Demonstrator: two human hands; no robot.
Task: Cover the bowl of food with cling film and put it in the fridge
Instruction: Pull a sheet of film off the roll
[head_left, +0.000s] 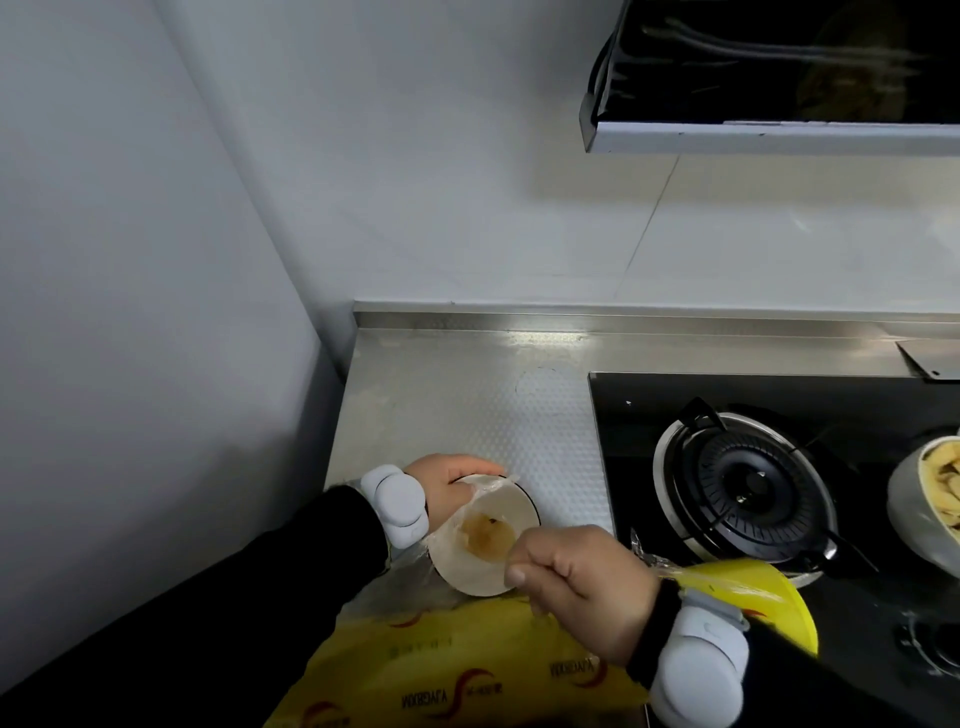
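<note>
A small white bowl (480, 545) with a dark rim holds brownish food and stands near the front of the steel counter (457, 405). Clear cling film (483, 486) lies stretched over its top. My left hand (449, 486) curls round the bowl's far left side, pressing film against the wall. My right hand (576, 582) pinches the film at the bowl's near right rim. A strip of film (670, 566) trails right from this hand over a yellow cling-film box (753, 587). No fridge is in view.
A yellow printed apron or bag (457, 665) lies at the bottom edge. A black gas hob with a burner (748, 488) lies to the right, and a second bowl of pale food (930, 493) sits on it. A range hood (769, 78) hangs above. Grey wall on the left.
</note>
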